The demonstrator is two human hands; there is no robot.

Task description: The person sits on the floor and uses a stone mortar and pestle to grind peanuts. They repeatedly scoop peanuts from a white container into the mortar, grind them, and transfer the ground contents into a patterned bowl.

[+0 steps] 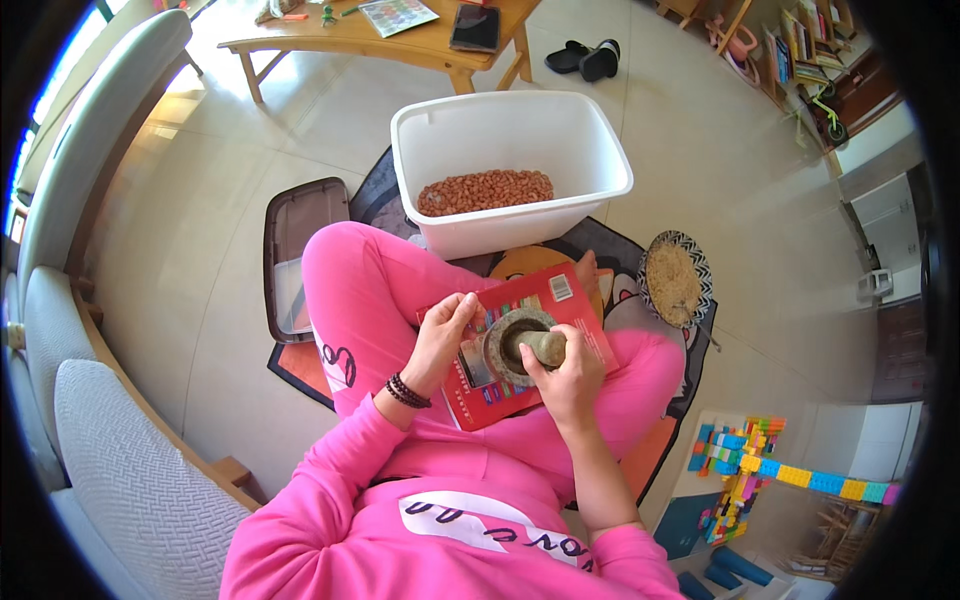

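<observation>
My right hand (574, 375) grips a stone pestle (553, 349), whose lower end sits inside a grey stone mortar (498, 352). The mortar rests on a red book (574, 304) lying across my crossed legs. Just left of the mortar's rim is my left hand (442, 330), thumb and forefinger drawn together over the book. Whether something small is between those fingertips cannot be made out. The mortar's contents are mostly hidden by the pestle and shadow. Beyond my legs, a white plastic bin (517, 225) holds a layer of reddish-brown shelled peanuts (487, 190).
A patterned bowl (706, 270) of pale crushed bits (670, 277), with a spoon handle (709, 339), stands at right. The bin's dark lid (304, 217) lies left. Ahead is a wooden table (322, 39); a grey sofa (142, 442) flanks my left, toy bricks (739, 469) my right.
</observation>
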